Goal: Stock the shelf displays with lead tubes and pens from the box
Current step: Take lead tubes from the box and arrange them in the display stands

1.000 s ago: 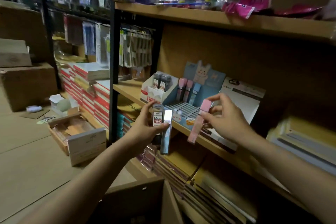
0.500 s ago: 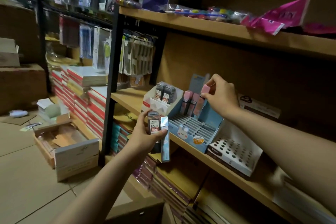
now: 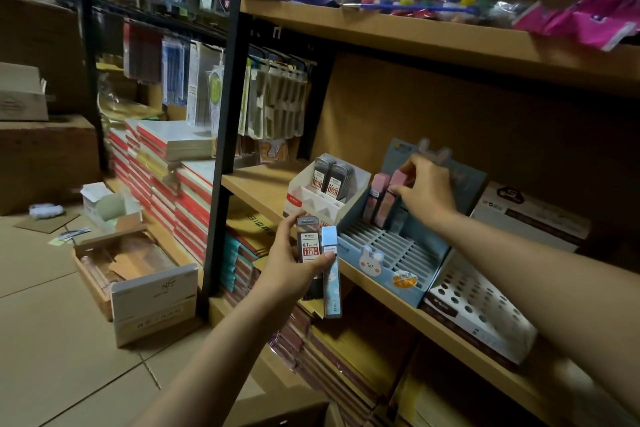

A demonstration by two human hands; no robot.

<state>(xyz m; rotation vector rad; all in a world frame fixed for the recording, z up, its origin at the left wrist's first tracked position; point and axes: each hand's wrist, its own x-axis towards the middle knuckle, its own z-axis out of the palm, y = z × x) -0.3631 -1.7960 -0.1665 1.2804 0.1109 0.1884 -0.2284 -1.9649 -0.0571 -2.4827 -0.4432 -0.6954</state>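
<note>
Pink lead tube [image 3: 390,198]: upright at the back row of the blue rabbit-print display [image 3: 388,253], gripped near its top by the right hand [image 3: 427,185], fingers curled round the cap. A second pink tube [image 3: 375,196] stands just beside it to the left.

Dark lead tube [image 3: 308,246], red-and-white label, and pale blue tube [image 3: 331,274]: both held upright and side by side in the left hand [image 3: 294,267], thumb pressed across their fronts, fingers wrapped behind. Position: in front of the shelf edge, below the displays.

Blue rabbit-print display: slotted tray, most front slots unfilled, set on the middle wooden shelf [image 3: 263,184].

White display box [image 3: 323,198]: just left of the blue one, touching it; two dark lead tubes [image 3: 329,178] stand in its rear compartment.

White holed display [image 3: 478,308]: right of the blue one, holes unfilled.

Floor at left: open cardboard box [image 3: 138,281] beside stacked notebooks [image 3: 180,177].

Upper shelf: coloured packets [image 3: 588,24].
</note>
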